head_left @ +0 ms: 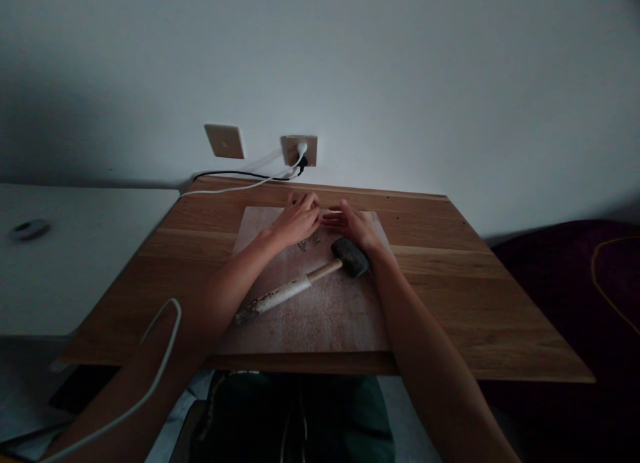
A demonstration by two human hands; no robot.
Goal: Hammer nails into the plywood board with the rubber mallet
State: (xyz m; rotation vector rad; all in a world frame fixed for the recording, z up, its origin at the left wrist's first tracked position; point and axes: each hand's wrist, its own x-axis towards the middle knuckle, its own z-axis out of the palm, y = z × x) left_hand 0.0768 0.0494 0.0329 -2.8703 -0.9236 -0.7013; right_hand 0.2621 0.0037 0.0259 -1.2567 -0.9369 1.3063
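Note:
My left hand (301,218) is over the far part of a worn, pale reddish board (320,323), its fingers curled together. Whatever those fingers may hold is hidden. Just to the right, my right hand (349,223) is open, fingers stretched toward the left hand with a small gap between the two. Several small nails (303,245) lie loose on the board below my left hand. A mallet (351,256) with a dark head rests diagonally across the board, its head beside my right wrist. Its wooden handle (280,295) has a worn white wrapping and points toward my left forearm.
The board lies on a wooden table (450,296) against a wall. A wall socket (310,148) holds plugs with black and white cords, which run left along the table's back edge. To the left is a white surface (90,270) with a small roundish object (30,230).

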